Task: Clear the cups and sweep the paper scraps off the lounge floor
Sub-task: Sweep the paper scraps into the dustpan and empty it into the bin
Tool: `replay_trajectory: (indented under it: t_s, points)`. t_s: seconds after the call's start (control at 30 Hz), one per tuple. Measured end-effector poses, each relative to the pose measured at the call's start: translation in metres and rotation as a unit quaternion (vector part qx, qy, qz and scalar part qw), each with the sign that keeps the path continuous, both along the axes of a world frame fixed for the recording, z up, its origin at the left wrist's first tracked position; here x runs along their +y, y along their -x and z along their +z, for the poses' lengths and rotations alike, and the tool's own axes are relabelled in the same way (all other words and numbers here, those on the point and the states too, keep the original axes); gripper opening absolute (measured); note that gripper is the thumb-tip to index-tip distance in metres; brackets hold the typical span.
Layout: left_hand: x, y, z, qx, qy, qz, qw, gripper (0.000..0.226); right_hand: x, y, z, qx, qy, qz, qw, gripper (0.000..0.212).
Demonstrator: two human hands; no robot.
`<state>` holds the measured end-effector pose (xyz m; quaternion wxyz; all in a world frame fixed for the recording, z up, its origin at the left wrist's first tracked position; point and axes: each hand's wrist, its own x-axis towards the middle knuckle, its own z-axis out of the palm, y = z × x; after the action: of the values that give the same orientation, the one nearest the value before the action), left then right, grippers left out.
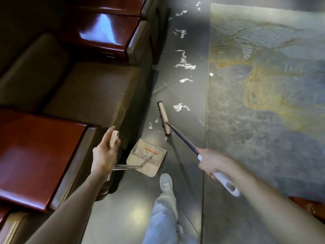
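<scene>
The floor [190, 95] by the rug [263, 111] holds scraps [184, 65]. The left hand [105, 152] grips the dustpan handle [113, 138], the right hand [211, 162] the broom [164, 118].

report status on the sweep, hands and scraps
Left hand holds beige plastic dustpan by handle, right hand grips white-handled broom. White torn paper scraps strewn on dark floor beyond its head. Brown armchair close on left.

A brown armchair [91, 85] sits between glossy tables [35, 155], near a patterned rug [263, 120].
</scene>
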<state>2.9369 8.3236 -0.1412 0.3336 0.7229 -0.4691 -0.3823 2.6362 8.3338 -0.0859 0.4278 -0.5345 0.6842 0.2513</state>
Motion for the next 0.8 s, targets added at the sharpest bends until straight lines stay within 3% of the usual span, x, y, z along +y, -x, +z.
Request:
replay_trajectory:
  t_s: [0.1,0.23,0.43,0.6,0.8]
  points:
    - [-0.054,-0.006,-0.005,-0.001,-0.006,0.007,1.000,0.043,-0.074,-0.006,-0.021,0.029,0.006,0.044,0.999,0.074]
    - [-0.120,-0.011,-0.012,-0.015,-0.016,-0.001,1.000,0.042,-0.148,-0.017,-0.063,0.074,0.024,0.075,0.994,0.087]
    - [-0.163,-0.024,-0.013,0.006,-0.032,-0.008,0.999,0.046,-0.169,-0.018,-0.093,-0.001,-0.021,0.088,0.996,0.083]
    - [-0.170,-0.024,-0.005,0.014,-0.043,-0.015,0.999,0.050,-0.148,0.007,-0.057,-0.039,-0.110,0.125,0.985,0.081]
    - [-0.147,-0.017,-0.003,0.018,-0.064,-0.028,0.997,0.044,-0.134,0.052,0.004,-0.071,-0.108,0.056,0.990,0.076]
